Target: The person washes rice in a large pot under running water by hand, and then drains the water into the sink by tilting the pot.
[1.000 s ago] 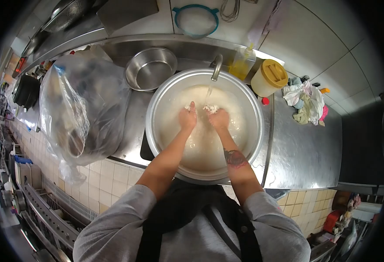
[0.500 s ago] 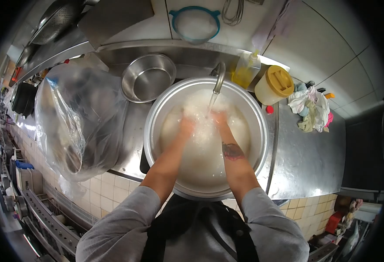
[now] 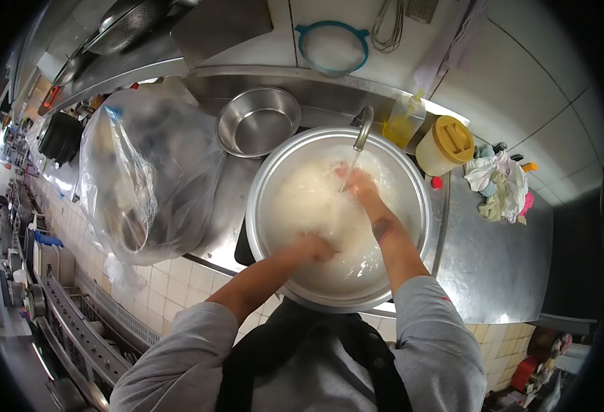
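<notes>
A large round metal pot (image 3: 255, 220) holds cloudy whitish water. From the curved faucet (image 3: 364, 130) a thin stream runs into it. My right hand (image 3: 357, 182) is in the upper part of the pot, under the stream, partly in the water; its fingers are blurred and partly hidden. Nearer to me, my left hand (image 3: 315, 248) dips into the water at the lower middle, its fingertips submerged and smeared by motion. Whatever either hand holds, if anything, cannot be seen.
Left of the pot are a steel bowl (image 3: 258, 122) and a large clear plastic bag (image 3: 147, 172). On the right stand a bottle with yellow liquid (image 3: 403, 122), a yellow-lidded container (image 3: 445, 145), a red cap (image 3: 436, 182) and crumpled cloths (image 3: 497, 180).
My hands showed white grains a second ago, then went under the water. Since then my left hand has come down toward me, while my right hand stays near the stream. The view has shifted.
</notes>
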`<state>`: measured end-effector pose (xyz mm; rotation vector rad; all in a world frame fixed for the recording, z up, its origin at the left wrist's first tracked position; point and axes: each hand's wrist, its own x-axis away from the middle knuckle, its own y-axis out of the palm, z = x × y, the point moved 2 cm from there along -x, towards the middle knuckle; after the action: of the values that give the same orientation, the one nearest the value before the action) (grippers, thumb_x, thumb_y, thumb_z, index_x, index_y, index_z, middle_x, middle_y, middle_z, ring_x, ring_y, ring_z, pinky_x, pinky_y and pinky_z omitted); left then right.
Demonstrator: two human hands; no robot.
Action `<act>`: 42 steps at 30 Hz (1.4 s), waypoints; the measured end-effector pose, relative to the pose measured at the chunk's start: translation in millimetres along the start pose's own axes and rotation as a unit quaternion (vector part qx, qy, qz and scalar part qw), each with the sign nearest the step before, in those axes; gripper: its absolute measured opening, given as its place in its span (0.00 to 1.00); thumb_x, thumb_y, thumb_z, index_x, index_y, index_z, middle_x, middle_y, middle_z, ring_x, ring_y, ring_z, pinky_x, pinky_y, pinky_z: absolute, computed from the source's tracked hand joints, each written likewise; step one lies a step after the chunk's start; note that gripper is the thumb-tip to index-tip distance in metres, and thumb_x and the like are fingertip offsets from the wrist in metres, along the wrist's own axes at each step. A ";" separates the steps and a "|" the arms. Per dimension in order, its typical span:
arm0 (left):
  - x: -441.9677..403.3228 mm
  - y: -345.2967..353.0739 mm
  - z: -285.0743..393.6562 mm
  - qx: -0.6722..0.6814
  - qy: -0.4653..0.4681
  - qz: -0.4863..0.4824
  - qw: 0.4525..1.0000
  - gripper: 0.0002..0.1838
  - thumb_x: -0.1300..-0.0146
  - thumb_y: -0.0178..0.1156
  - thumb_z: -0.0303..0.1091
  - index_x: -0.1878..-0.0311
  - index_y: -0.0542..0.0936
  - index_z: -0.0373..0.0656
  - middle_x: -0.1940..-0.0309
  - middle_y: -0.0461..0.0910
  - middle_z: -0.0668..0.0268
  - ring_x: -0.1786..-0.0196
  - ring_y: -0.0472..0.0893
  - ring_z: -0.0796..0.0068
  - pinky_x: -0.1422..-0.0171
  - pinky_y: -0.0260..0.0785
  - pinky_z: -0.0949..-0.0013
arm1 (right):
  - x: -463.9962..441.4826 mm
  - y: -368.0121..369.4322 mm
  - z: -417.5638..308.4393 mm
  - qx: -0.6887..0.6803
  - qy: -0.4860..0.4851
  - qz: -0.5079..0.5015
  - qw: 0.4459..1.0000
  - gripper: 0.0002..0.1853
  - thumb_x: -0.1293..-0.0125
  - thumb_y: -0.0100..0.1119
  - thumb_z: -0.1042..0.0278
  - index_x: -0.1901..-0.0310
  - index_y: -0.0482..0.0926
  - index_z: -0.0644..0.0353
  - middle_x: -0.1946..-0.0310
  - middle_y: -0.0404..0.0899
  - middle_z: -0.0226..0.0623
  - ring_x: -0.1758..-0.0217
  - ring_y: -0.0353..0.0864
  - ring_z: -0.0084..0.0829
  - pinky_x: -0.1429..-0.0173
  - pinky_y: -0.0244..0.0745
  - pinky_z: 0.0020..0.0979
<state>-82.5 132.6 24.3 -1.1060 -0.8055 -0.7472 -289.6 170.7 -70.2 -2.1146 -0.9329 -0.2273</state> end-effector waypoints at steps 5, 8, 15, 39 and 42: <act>-46.0 52.3 28.1 -0.031 -0.012 0.023 0.999 0.41 0.45 0.46 0.69 0.39 0.70 0.44 0.36 0.62 0.53 0.33 0.60 0.50 0.33 0.46 0.39 | 19.1 -9.7 42.5 0.234 -0.027 0.014 0.972 0.34 0.41 0.48 0.38 0.38 0.66 0.53 0.40 0.64 0.53 0.36 0.63 0.48 0.33 0.56 0.39; -55.9 65.1 37.4 -0.052 0.008 0.015 0.998 0.40 0.48 0.50 0.69 0.43 0.74 0.43 0.39 0.66 0.52 0.36 0.65 0.53 0.34 0.54 0.47 | 38.6 -4.2 54.0 0.289 -0.070 -0.156 0.942 0.46 0.44 0.49 0.33 0.35 0.57 0.64 0.35 0.54 0.60 0.32 0.56 0.53 0.29 0.48 0.40; -90.4 56.3 -4.8 -0.155 -0.055 0.014 0.986 0.33 0.47 0.55 0.59 0.41 0.72 0.50 0.37 0.66 0.59 0.35 0.65 0.60 0.34 0.56 0.56 | 134.4 -18.6 24.9 0.258 -0.024 -0.358 0.897 0.49 0.49 0.63 0.41 0.30 0.49 0.51 0.33 0.45 0.61 0.41 0.68 0.57 0.50 0.76 0.48; -84.2 -42.3 3.4 0.124 -0.147 0.461 0.866 0.27 0.44 0.52 0.52 0.48 0.75 0.41 0.33 0.57 0.52 0.36 0.65 0.51 0.37 0.58 0.47 | 11.6 -100.9 -67.4 -0.012 -0.313 -0.237 0.920 0.11 0.41 0.59 0.63 0.64 0.82 0.61 0.77 0.81 0.32 0.72 0.81 0.23 0.69 0.76 0.26; -106.8 -30.5 12.6 0.056 -0.110 0.434 0.892 0.31 0.45 0.53 0.54 0.43 0.72 0.44 0.31 0.52 0.54 0.34 0.62 0.51 0.35 0.54 0.45 | -10.2 -144.9 -58.9 -0.026 -0.185 -0.083 0.979 0.12 0.42 0.59 0.62 0.63 0.82 0.61 0.74 0.83 0.37 0.68 0.82 0.32 0.61 0.76 0.32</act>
<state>-164.8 148.6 -49.6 -1.3023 -0.4450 0.1807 -387.9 181.7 51.3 -2.1679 -1.3361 0.0637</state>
